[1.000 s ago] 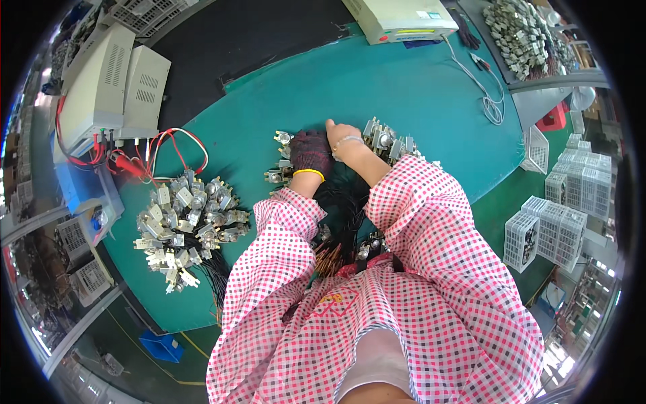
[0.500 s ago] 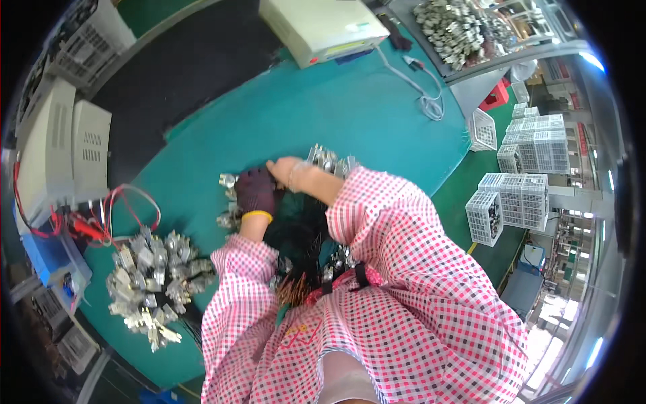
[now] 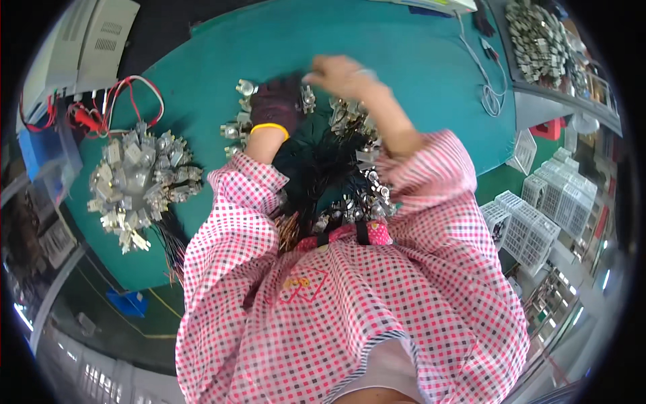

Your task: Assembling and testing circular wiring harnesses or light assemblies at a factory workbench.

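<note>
My left hand (image 3: 277,104), in a dark glove with a yellow cuff, is curled palm down at the upper left of a bundle of black wires (image 3: 313,168). What lies under its fingers is hidden. A small metal connector (image 3: 308,99) stands at the glove's right edge. My bare right hand (image 3: 338,75) is just above and right of it, fingers drawn together and blurred; anything in them is too small to make out. More metal connectors (image 3: 350,116) ring the wires, and a few metal pieces (image 3: 235,130) lie left of the glove.
On the left of the green table (image 3: 202,67) sits a large cluster of connectors (image 3: 134,182) on dark wires. Red and white leads (image 3: 131,94) run by a beige box (image 3: 101,47). A grey cable (image 3: 481,74) lies at right, with white crates (image 3: 518,232) beyond the table.
The view has shifted, so the table and hands sit higher in it. My right hand has come away from the left glove toward the upper right. A connector now shows between the hands.
</note>
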### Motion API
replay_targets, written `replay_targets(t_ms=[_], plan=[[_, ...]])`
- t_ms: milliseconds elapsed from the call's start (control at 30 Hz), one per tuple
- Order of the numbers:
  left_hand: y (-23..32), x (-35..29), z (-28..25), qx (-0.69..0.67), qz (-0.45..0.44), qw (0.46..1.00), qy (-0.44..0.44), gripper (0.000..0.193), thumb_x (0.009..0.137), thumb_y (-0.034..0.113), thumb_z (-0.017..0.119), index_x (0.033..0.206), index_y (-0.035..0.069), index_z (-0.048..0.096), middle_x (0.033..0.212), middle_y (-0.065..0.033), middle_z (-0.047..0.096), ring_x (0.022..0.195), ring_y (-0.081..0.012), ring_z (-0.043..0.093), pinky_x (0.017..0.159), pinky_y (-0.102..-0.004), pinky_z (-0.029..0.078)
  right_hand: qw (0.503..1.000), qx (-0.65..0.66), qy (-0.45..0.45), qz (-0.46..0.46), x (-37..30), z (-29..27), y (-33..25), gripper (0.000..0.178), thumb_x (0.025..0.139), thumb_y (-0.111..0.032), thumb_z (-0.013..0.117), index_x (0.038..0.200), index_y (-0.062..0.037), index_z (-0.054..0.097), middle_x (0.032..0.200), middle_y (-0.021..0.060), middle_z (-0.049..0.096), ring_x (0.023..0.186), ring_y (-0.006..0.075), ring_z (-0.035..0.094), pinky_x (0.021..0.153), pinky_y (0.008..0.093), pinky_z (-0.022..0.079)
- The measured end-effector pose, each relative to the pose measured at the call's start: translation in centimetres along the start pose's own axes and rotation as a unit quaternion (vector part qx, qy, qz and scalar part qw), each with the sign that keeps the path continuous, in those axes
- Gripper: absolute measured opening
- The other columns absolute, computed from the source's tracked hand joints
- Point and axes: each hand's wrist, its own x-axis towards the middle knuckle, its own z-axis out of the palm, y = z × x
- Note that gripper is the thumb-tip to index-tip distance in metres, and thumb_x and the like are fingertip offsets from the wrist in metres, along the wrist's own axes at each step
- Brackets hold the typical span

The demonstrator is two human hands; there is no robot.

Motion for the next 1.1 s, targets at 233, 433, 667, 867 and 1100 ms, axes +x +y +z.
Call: replay_targets(t_ms=[233,433,667,867,1100], plan=[[3.4,-0.1,4.7,-0.074,0.075,0.992,0.066,0.032,0.076,0.023,0.056,0.108,0.018,0.057,0.111,-0.0075,0.053,0.100,-0.0292,0.051,0.083,-0.0439,0.041,0.983,0.166,0.022,0.072,-4.4,1.1,6.0,0.037,0.081,-0.039,0.058,0.090,-0.0030,0.062,0.079,0.0183,0.063,0.076,0.0312,0.061,0.070,0.0383,0.046],[0.3,-3.6,3.8,0.043,-0.081,0.995,0.030,0.018,0.079,0.024,0.054,0.096,0.019,0.056,0.095,-0.0052,0.054,0.091,-0.0257,0.053,0.072,-0.0414,0.041,0.974,0.180,0.102,0.088,-7.9,2.5,8.3,0.040,0.084,-0.039,0.058,0.091,0.0003,0.058,0.073,0.0111,0.059,0.060,0.0156,0.054,0.057,0.0309,0.044],[-0.5,-2.0,6.1,-0.118,0.054,0.991,0.023,0.019,0.084,0.022,0.047,0.095,0.013,0.059,0.095,-0.0098,0.058,0.091,-0.0273,0.056,0.077,-0.0378,0.043,0.986,0.142,0.072,0.048,-5.7,0.9,4.9,0.040,0.086,-0.038,0.057,0.099,0.0000,0.059,0.082,0.0167,0.062,0.073,0.0245,0.060,0.067,0.0339,0.046],[2.6,1.6,2.8,-0.305,-0.037,0.924,-0.228,0.049,0.093,0.045,0.035,0.128,0.013,0.046,0.129,-0.0160,0.048,0.119,-0.0297,0.046,0.100,-0.0364,0.034,0.901,0.187,0.392,0.019,-8.0,-0.3,3.7,0.023,0.088,-0.021,0.057,0.096,-0.0003,0.061,0.083,0.0128,0.064,0.081,0.0178,0.064,0.073,0.0275,0.048],[4.5,4.2,2.5,-0.288,0.176,0.900,-0.275,0.071,0.088,0.052,0.046,0.139,0.008,0.025,0.139,-0.0139,0.036,0.127,-0.0230,0.034,0.103,-0.0339,0.031,0.833,0.177,0.524,-0.010,-15.7,4.7,0.3,0.003,0.082,0.000,0.056,0.081,0.0013,0.058,0.075,0.0121,0.062,0.064,0.0158,0.060,0.062,0.0274,0.047]])
